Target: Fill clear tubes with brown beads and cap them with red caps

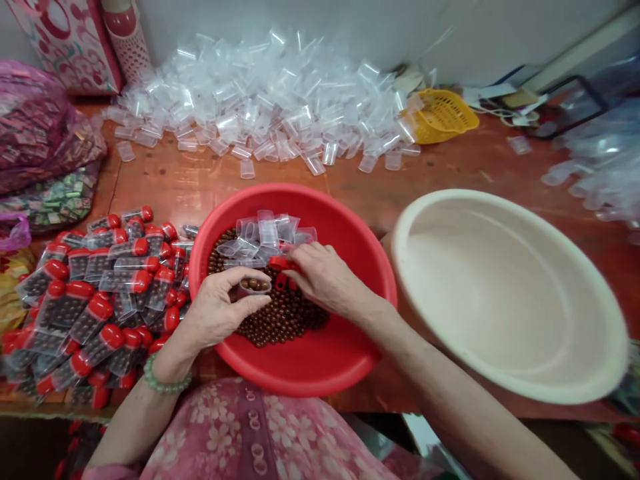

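Observation:
Over the red basin (345, 347), my left hand (213, 305) is closed around a small transparent plastic container (255, 292). Its open mouth faces up and shows brown balls inside. My right hand (327, 277) pinches a red cap (281, 263) just to the right of that container, not touching it. More red caps (283, 281) lie under the right fingers, partly hidden. Loose brown balls (280, 323) cover part of the basin's bottom. Several uncapped transparent containers (269, 230) rest on the balls toward the far side.
Filled containers with red caps (133, 263) are heaped at left, near a pink plastic bag (35, 127). A cream basin (500, 300) stands at right. Along the wall lies a big pile of transparent containers (280, 100), with a yellow basket (445, 117) at its right end.

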### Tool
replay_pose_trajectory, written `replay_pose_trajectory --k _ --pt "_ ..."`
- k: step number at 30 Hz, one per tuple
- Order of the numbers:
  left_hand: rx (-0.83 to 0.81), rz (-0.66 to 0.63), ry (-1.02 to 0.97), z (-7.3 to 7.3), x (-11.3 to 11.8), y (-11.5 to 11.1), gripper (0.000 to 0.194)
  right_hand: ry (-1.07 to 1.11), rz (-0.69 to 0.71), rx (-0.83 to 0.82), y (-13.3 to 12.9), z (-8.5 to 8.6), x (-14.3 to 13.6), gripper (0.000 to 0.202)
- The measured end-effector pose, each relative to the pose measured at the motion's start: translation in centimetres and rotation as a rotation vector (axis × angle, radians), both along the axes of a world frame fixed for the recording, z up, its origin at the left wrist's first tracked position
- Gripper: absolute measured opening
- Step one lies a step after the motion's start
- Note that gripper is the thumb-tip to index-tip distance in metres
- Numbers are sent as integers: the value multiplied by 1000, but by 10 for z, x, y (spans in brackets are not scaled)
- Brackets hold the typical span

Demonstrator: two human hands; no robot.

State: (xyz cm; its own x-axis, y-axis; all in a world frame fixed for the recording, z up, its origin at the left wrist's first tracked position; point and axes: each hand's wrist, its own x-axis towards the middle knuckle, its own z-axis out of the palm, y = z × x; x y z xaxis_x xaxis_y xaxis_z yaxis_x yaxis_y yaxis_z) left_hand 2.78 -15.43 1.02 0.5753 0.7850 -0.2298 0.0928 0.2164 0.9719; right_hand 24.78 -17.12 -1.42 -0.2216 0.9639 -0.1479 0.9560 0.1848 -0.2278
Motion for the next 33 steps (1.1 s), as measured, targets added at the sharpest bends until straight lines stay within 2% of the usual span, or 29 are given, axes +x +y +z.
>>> replay_pose_trajectory --k 3,5,7,9,13,17,21,24,28,31,33 --pt "-80 -19 -61 0 -1 1 22 430 -162 -55 -5 8 4 17" --pt "-138 7 -104 0 0 2 26 711 -212 -83 -8 14 0 20" --pt "-180 46 -126 -1 1 2 29 859 -232 -41 -11 20 -7 21" --pt "-211 87 -147 -2 3 1 30 838 -203 75 -13 24 -17 18" --pt "-217 185 -202 -6 7 -2 31 618 -40 352 -18 28 -34 18" --pt "-191 222 -189 -6 9 -1 31 586 30 452 -24 32 -41 24" --pt "-198 258 -192 -6 10 0 28 705 70 357 -25 36 -41 18" --pt "-157 281 -151 -4 11 0 23 804 17 236 -24 36 -40 10" --pt "-111 258 -144 -2 10 1 18 1100 -176 32 -19 32 -42 21" --pt "-91 235 -152 -2 8 2 17 1414 -398 -168 -16 27 -47 35" --pt "-67 223 -154 -2 8 1 15 1549 -540 -256 -14 23 -50 42"
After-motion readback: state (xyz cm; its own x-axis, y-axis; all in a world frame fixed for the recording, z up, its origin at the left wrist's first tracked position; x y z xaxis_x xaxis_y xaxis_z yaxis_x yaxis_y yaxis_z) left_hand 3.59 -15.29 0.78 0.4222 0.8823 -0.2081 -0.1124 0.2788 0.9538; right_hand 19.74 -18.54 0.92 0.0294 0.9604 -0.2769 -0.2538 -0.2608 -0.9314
